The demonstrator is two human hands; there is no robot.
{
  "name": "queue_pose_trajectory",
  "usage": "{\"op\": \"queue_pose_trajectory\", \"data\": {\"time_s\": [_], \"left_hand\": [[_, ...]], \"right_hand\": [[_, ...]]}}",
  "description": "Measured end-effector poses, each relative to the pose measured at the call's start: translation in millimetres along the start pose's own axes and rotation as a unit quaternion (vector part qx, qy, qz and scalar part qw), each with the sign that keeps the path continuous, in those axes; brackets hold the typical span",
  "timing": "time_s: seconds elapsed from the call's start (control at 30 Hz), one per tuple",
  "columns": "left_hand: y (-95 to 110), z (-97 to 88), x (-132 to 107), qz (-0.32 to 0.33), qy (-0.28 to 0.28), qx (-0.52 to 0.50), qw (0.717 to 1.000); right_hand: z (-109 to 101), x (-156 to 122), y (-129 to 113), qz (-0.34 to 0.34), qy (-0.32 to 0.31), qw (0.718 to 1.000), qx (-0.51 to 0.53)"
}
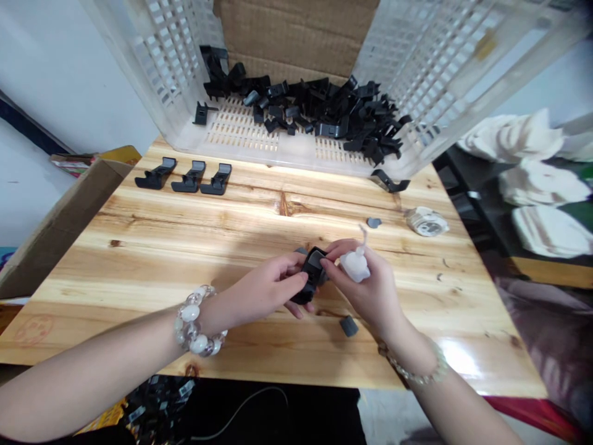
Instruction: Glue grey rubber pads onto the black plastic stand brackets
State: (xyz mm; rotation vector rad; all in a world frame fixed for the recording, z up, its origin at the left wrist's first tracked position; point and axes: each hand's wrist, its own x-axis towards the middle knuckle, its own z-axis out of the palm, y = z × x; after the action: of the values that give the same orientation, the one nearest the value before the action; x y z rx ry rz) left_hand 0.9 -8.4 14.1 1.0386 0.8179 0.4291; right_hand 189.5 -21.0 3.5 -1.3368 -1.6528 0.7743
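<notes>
My left hand (273,285) grips a black plastic clip (311,275) over the middle of the wooden table (185,247). My right hand (370,287) holds a small translucent white squeeze bottle (354,266) with its thin nozzle pointing up, and its fingertips reach the clip. A grey rubber pad (348,326) lies just below my right hand, and a second one (374,222) sits above it. Three black clips (189,176) stand in a row at the far left of the table, and another black clip (389,181) lies by the crate's corner.
A white perforated plastic crate (162,62) holds a heap of black clips (301,111) at the table's far edge. A roll of tape (426,221) lies to the right. Cardboard (60,216) stands along the left edge, and folded white cloths (542,191) lie beyond the right edge.
</notes>
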Motion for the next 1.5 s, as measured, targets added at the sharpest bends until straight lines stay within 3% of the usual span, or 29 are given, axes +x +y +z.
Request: {"op": "queue_pose_trajectory", "data": {"time_s": [0.27,0.4,0.57,0.83,0.93,1.07,1.23,1.5], "left_hand": [[-1,2.9,-1,0.005,0.013,0.018,1.000],[-3,2.4,-2,0.019,0.011,0.043,0.999],[-8,1.8,-5,0.067,0.010,0.111,0.992],[-6,1.8,-7,0.087,0.032,0.213,0.973],[-7,1.3,-5,0.075,0.019,0.177,0.981],[-4,0.5,-1,0.026,0.015,0.037,0.999],[-3,-4.2,4,-0.033,0.034,-0.065,0.997],[-9,-10.6,6,-0.009,0.011,-0.132,0.991]], "right_hand": [[5,0,2,0.007,0.010,1.000,-0.008],[6,1,0,0.106,0.017,0.992,0.072],[3,6,-5,0.211,-0.020,0.963,0.165],[-1,6,-3,0.205,-0.042,0.962,0.177],[-2,6,-4,0.201,-0.044,0.966,0.156],[1,5,-7,0.184,-0.056,0.974,0.118],[3,4,-10,0.206,-0.095,0.951,0.212],[-1,9,-1,0.216,-0.088,0.923,0.308]]}}
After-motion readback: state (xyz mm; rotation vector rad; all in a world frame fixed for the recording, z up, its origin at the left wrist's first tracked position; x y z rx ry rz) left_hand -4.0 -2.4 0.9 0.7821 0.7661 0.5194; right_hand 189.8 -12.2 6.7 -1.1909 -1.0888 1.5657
